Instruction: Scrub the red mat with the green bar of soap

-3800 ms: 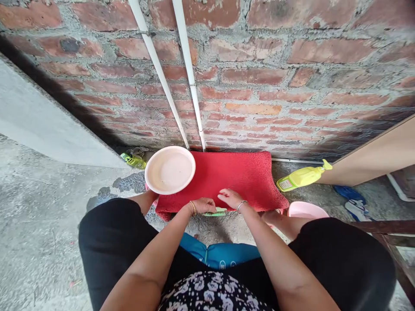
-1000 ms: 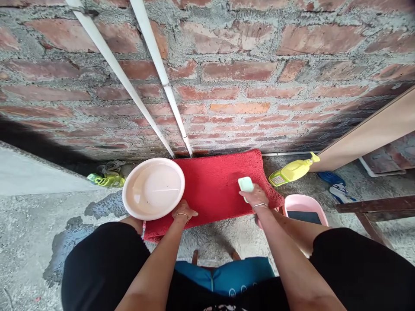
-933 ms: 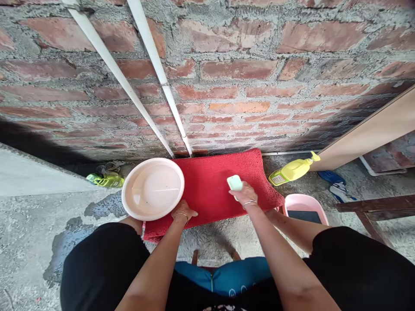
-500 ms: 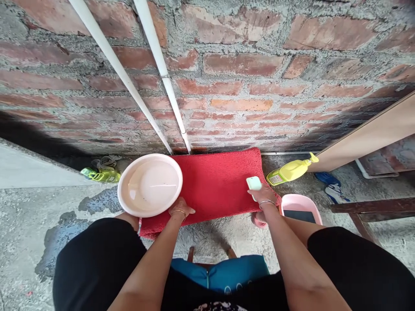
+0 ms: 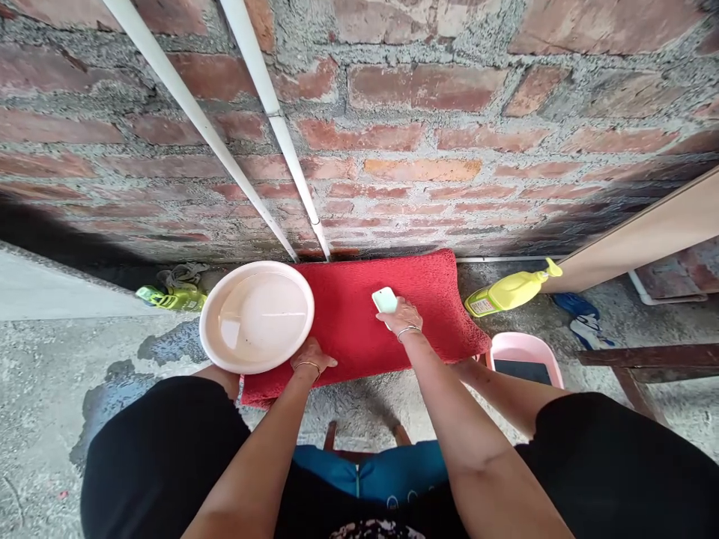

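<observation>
A red textured mat (image 5: 359, 329) lies spread over a low support in front of me. My right hand (image 5: 403, 316) is closed round a flat mint-green scrub brush (image 5: 385, 299), held against the middle of the mat; its underside is hidden. My left hand (image 5: 312, 357) presses on the mat's near edge, right beside the basin, with the thumb spread out to the right; the other fingertips are partly hidden by the basin. A pale pink basin (image 5: 213, 348) with clear water in it stands on the mat's left end.
To the right are a yellow pump bottle (image 5: 508, 290), a pink tub (image 5: 553, 361) and a dark wooden frame (image 5: 640, 353). A green bottle (image 5: 180, 299) is at the left. Behind rise a brick wall (image 5: 416, 86) and white pipes (image 5: 292, 165). Wet patches mark the concrete floor (image 5: 39, 389).
My right hand has moved left with the brush, from the mat's right end to its middle. The left hand and the basin keep their places. The view has shifted slightly.
</observation>
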`<state>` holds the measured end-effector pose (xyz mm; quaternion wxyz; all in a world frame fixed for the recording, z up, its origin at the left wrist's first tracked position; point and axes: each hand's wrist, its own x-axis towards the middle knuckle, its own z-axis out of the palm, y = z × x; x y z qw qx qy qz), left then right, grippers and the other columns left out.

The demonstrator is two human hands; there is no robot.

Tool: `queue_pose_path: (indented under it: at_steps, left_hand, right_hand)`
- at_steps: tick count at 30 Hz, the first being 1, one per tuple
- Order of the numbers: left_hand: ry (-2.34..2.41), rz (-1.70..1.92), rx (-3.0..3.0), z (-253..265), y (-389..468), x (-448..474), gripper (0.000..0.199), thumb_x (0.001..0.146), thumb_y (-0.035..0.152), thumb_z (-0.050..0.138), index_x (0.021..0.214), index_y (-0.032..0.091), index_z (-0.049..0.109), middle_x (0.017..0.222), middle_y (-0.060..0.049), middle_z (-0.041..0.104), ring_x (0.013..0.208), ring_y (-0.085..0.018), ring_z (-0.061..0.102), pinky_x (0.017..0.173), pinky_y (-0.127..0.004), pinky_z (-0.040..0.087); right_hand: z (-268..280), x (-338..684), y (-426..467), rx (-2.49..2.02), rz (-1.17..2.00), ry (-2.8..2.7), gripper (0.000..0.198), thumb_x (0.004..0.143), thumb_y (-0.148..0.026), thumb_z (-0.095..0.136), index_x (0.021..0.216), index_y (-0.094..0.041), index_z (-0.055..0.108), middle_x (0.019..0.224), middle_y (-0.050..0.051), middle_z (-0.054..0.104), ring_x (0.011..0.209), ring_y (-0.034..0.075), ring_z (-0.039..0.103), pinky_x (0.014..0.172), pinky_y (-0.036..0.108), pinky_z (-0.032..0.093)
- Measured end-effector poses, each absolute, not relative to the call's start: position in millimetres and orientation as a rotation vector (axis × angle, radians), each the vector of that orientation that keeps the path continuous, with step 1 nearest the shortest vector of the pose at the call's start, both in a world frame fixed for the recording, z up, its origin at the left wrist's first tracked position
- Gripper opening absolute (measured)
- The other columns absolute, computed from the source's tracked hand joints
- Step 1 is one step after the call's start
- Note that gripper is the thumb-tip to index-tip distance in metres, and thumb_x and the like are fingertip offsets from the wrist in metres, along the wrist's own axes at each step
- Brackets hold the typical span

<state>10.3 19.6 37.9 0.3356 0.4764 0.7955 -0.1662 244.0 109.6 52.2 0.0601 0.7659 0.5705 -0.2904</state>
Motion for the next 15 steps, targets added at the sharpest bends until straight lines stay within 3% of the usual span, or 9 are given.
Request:
queue_pose_path:
  at_steps: [6,11,15]
  left_hand:
    - [2.060,-0.443,1.226,35,21,10,0.065,0.049,0.048,0.084,0.103,0.019,0.063,0.114,-0.015,0.069,0.103,-0.032,0.065,0.080,-0.038,0.053]
    - [2.052,-0.410,1.226,38,19,9,0.067,0.050,0.048,0.084,0.106,0.020,0.063,0.116,-0.015,0.068,0.107,-0.032,0.064,0.082,-0.036,0.053]
    - [2.049,-0.416,1.232,40,20,9,0.072,0.050,0.048,0.085,0.110,0.016,0.063,0.120,-0.019,0.066,0.111,-0.035,0.062,0.085,-0.040,0.052]
  right_hand:
    - [58,321,106,2.395,-0.757,1.588,0.068,0.066,-0.056,0.073,0.120,-0.020,0.054,0.120,0.013,0.061,0.112,0.030,0.059,0.087,0.040,0.048]
    - [67,410,77,2.620,-0.613,1.285,0.064,0.067,-0.055,0.073,0.117,-0.019,0.057,0.111,0.014,0.064,0.101,0.030,0.064,0.079,0.039,0.051]
    - [71,423,58,2.752,-0.599,1.210,0.061,0.070,-0.056,0.071,0.117,-0.019,0.057,0.106,0.014,0.066,0.095,0.028,0.065,0.074,0.036,0.051]
